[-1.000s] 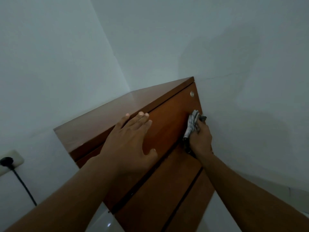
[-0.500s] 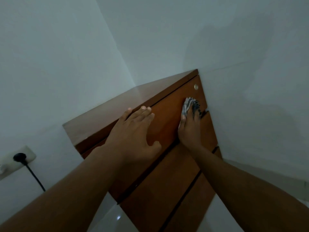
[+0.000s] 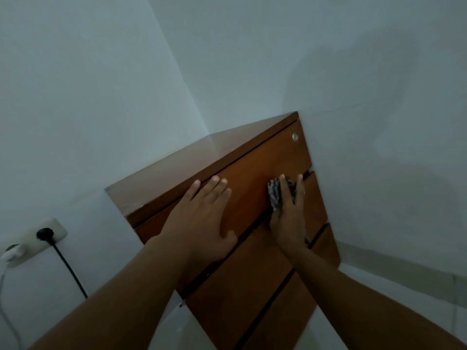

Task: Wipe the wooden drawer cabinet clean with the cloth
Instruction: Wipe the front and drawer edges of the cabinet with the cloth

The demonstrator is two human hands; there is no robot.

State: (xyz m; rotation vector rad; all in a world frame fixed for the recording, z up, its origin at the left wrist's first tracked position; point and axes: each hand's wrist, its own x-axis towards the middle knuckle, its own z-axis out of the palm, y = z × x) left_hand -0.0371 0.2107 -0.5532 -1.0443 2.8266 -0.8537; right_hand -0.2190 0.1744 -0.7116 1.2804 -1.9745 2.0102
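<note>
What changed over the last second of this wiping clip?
The right hand went from gripping the bunched cloth at the right edge of the cabinet to pressing it with straight fingers on the top drawer front, a little inward from that edge. The left hand stayed flat on the same drawer front.

a white wall socket (image 3: 60, 229) holds a black plug (image 3: 45, 234). its black cord (image 3: 72, 272) hangs down the white wall (image 3: 88, 97).
</note>
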